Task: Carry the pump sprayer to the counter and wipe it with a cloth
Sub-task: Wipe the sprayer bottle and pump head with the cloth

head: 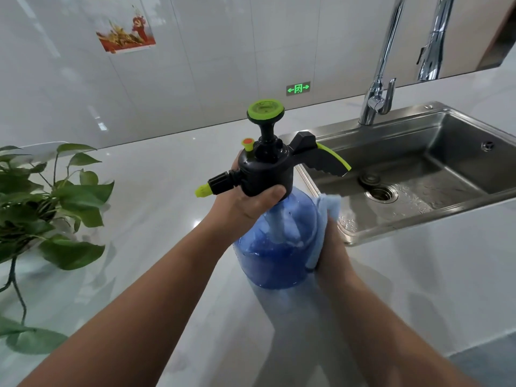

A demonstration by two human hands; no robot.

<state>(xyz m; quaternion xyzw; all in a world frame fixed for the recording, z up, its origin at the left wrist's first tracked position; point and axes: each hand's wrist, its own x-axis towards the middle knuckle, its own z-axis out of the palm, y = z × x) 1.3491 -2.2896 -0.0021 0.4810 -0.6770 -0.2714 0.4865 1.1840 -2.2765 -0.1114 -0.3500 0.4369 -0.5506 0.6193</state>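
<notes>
Sprayer point(275, 233) upright on counter point(156, 191), sink point(418, 169) at 2 o'clock. Left hand point(245, 202) clamps black cap; right hand point(331, 247) presses cloth point(328, 208) against bottle's 3 o'clock side. Risk: hard sideways wipe tips bottle toward plant point(50, 202) at 9 o'clock.

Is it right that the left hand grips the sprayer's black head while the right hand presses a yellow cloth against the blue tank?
Not quite: the cloth is light blue, not yellow, as the head view shows. The left hand does grip the black head, and the right hand presses the cloth against the blue tank.
</notes>
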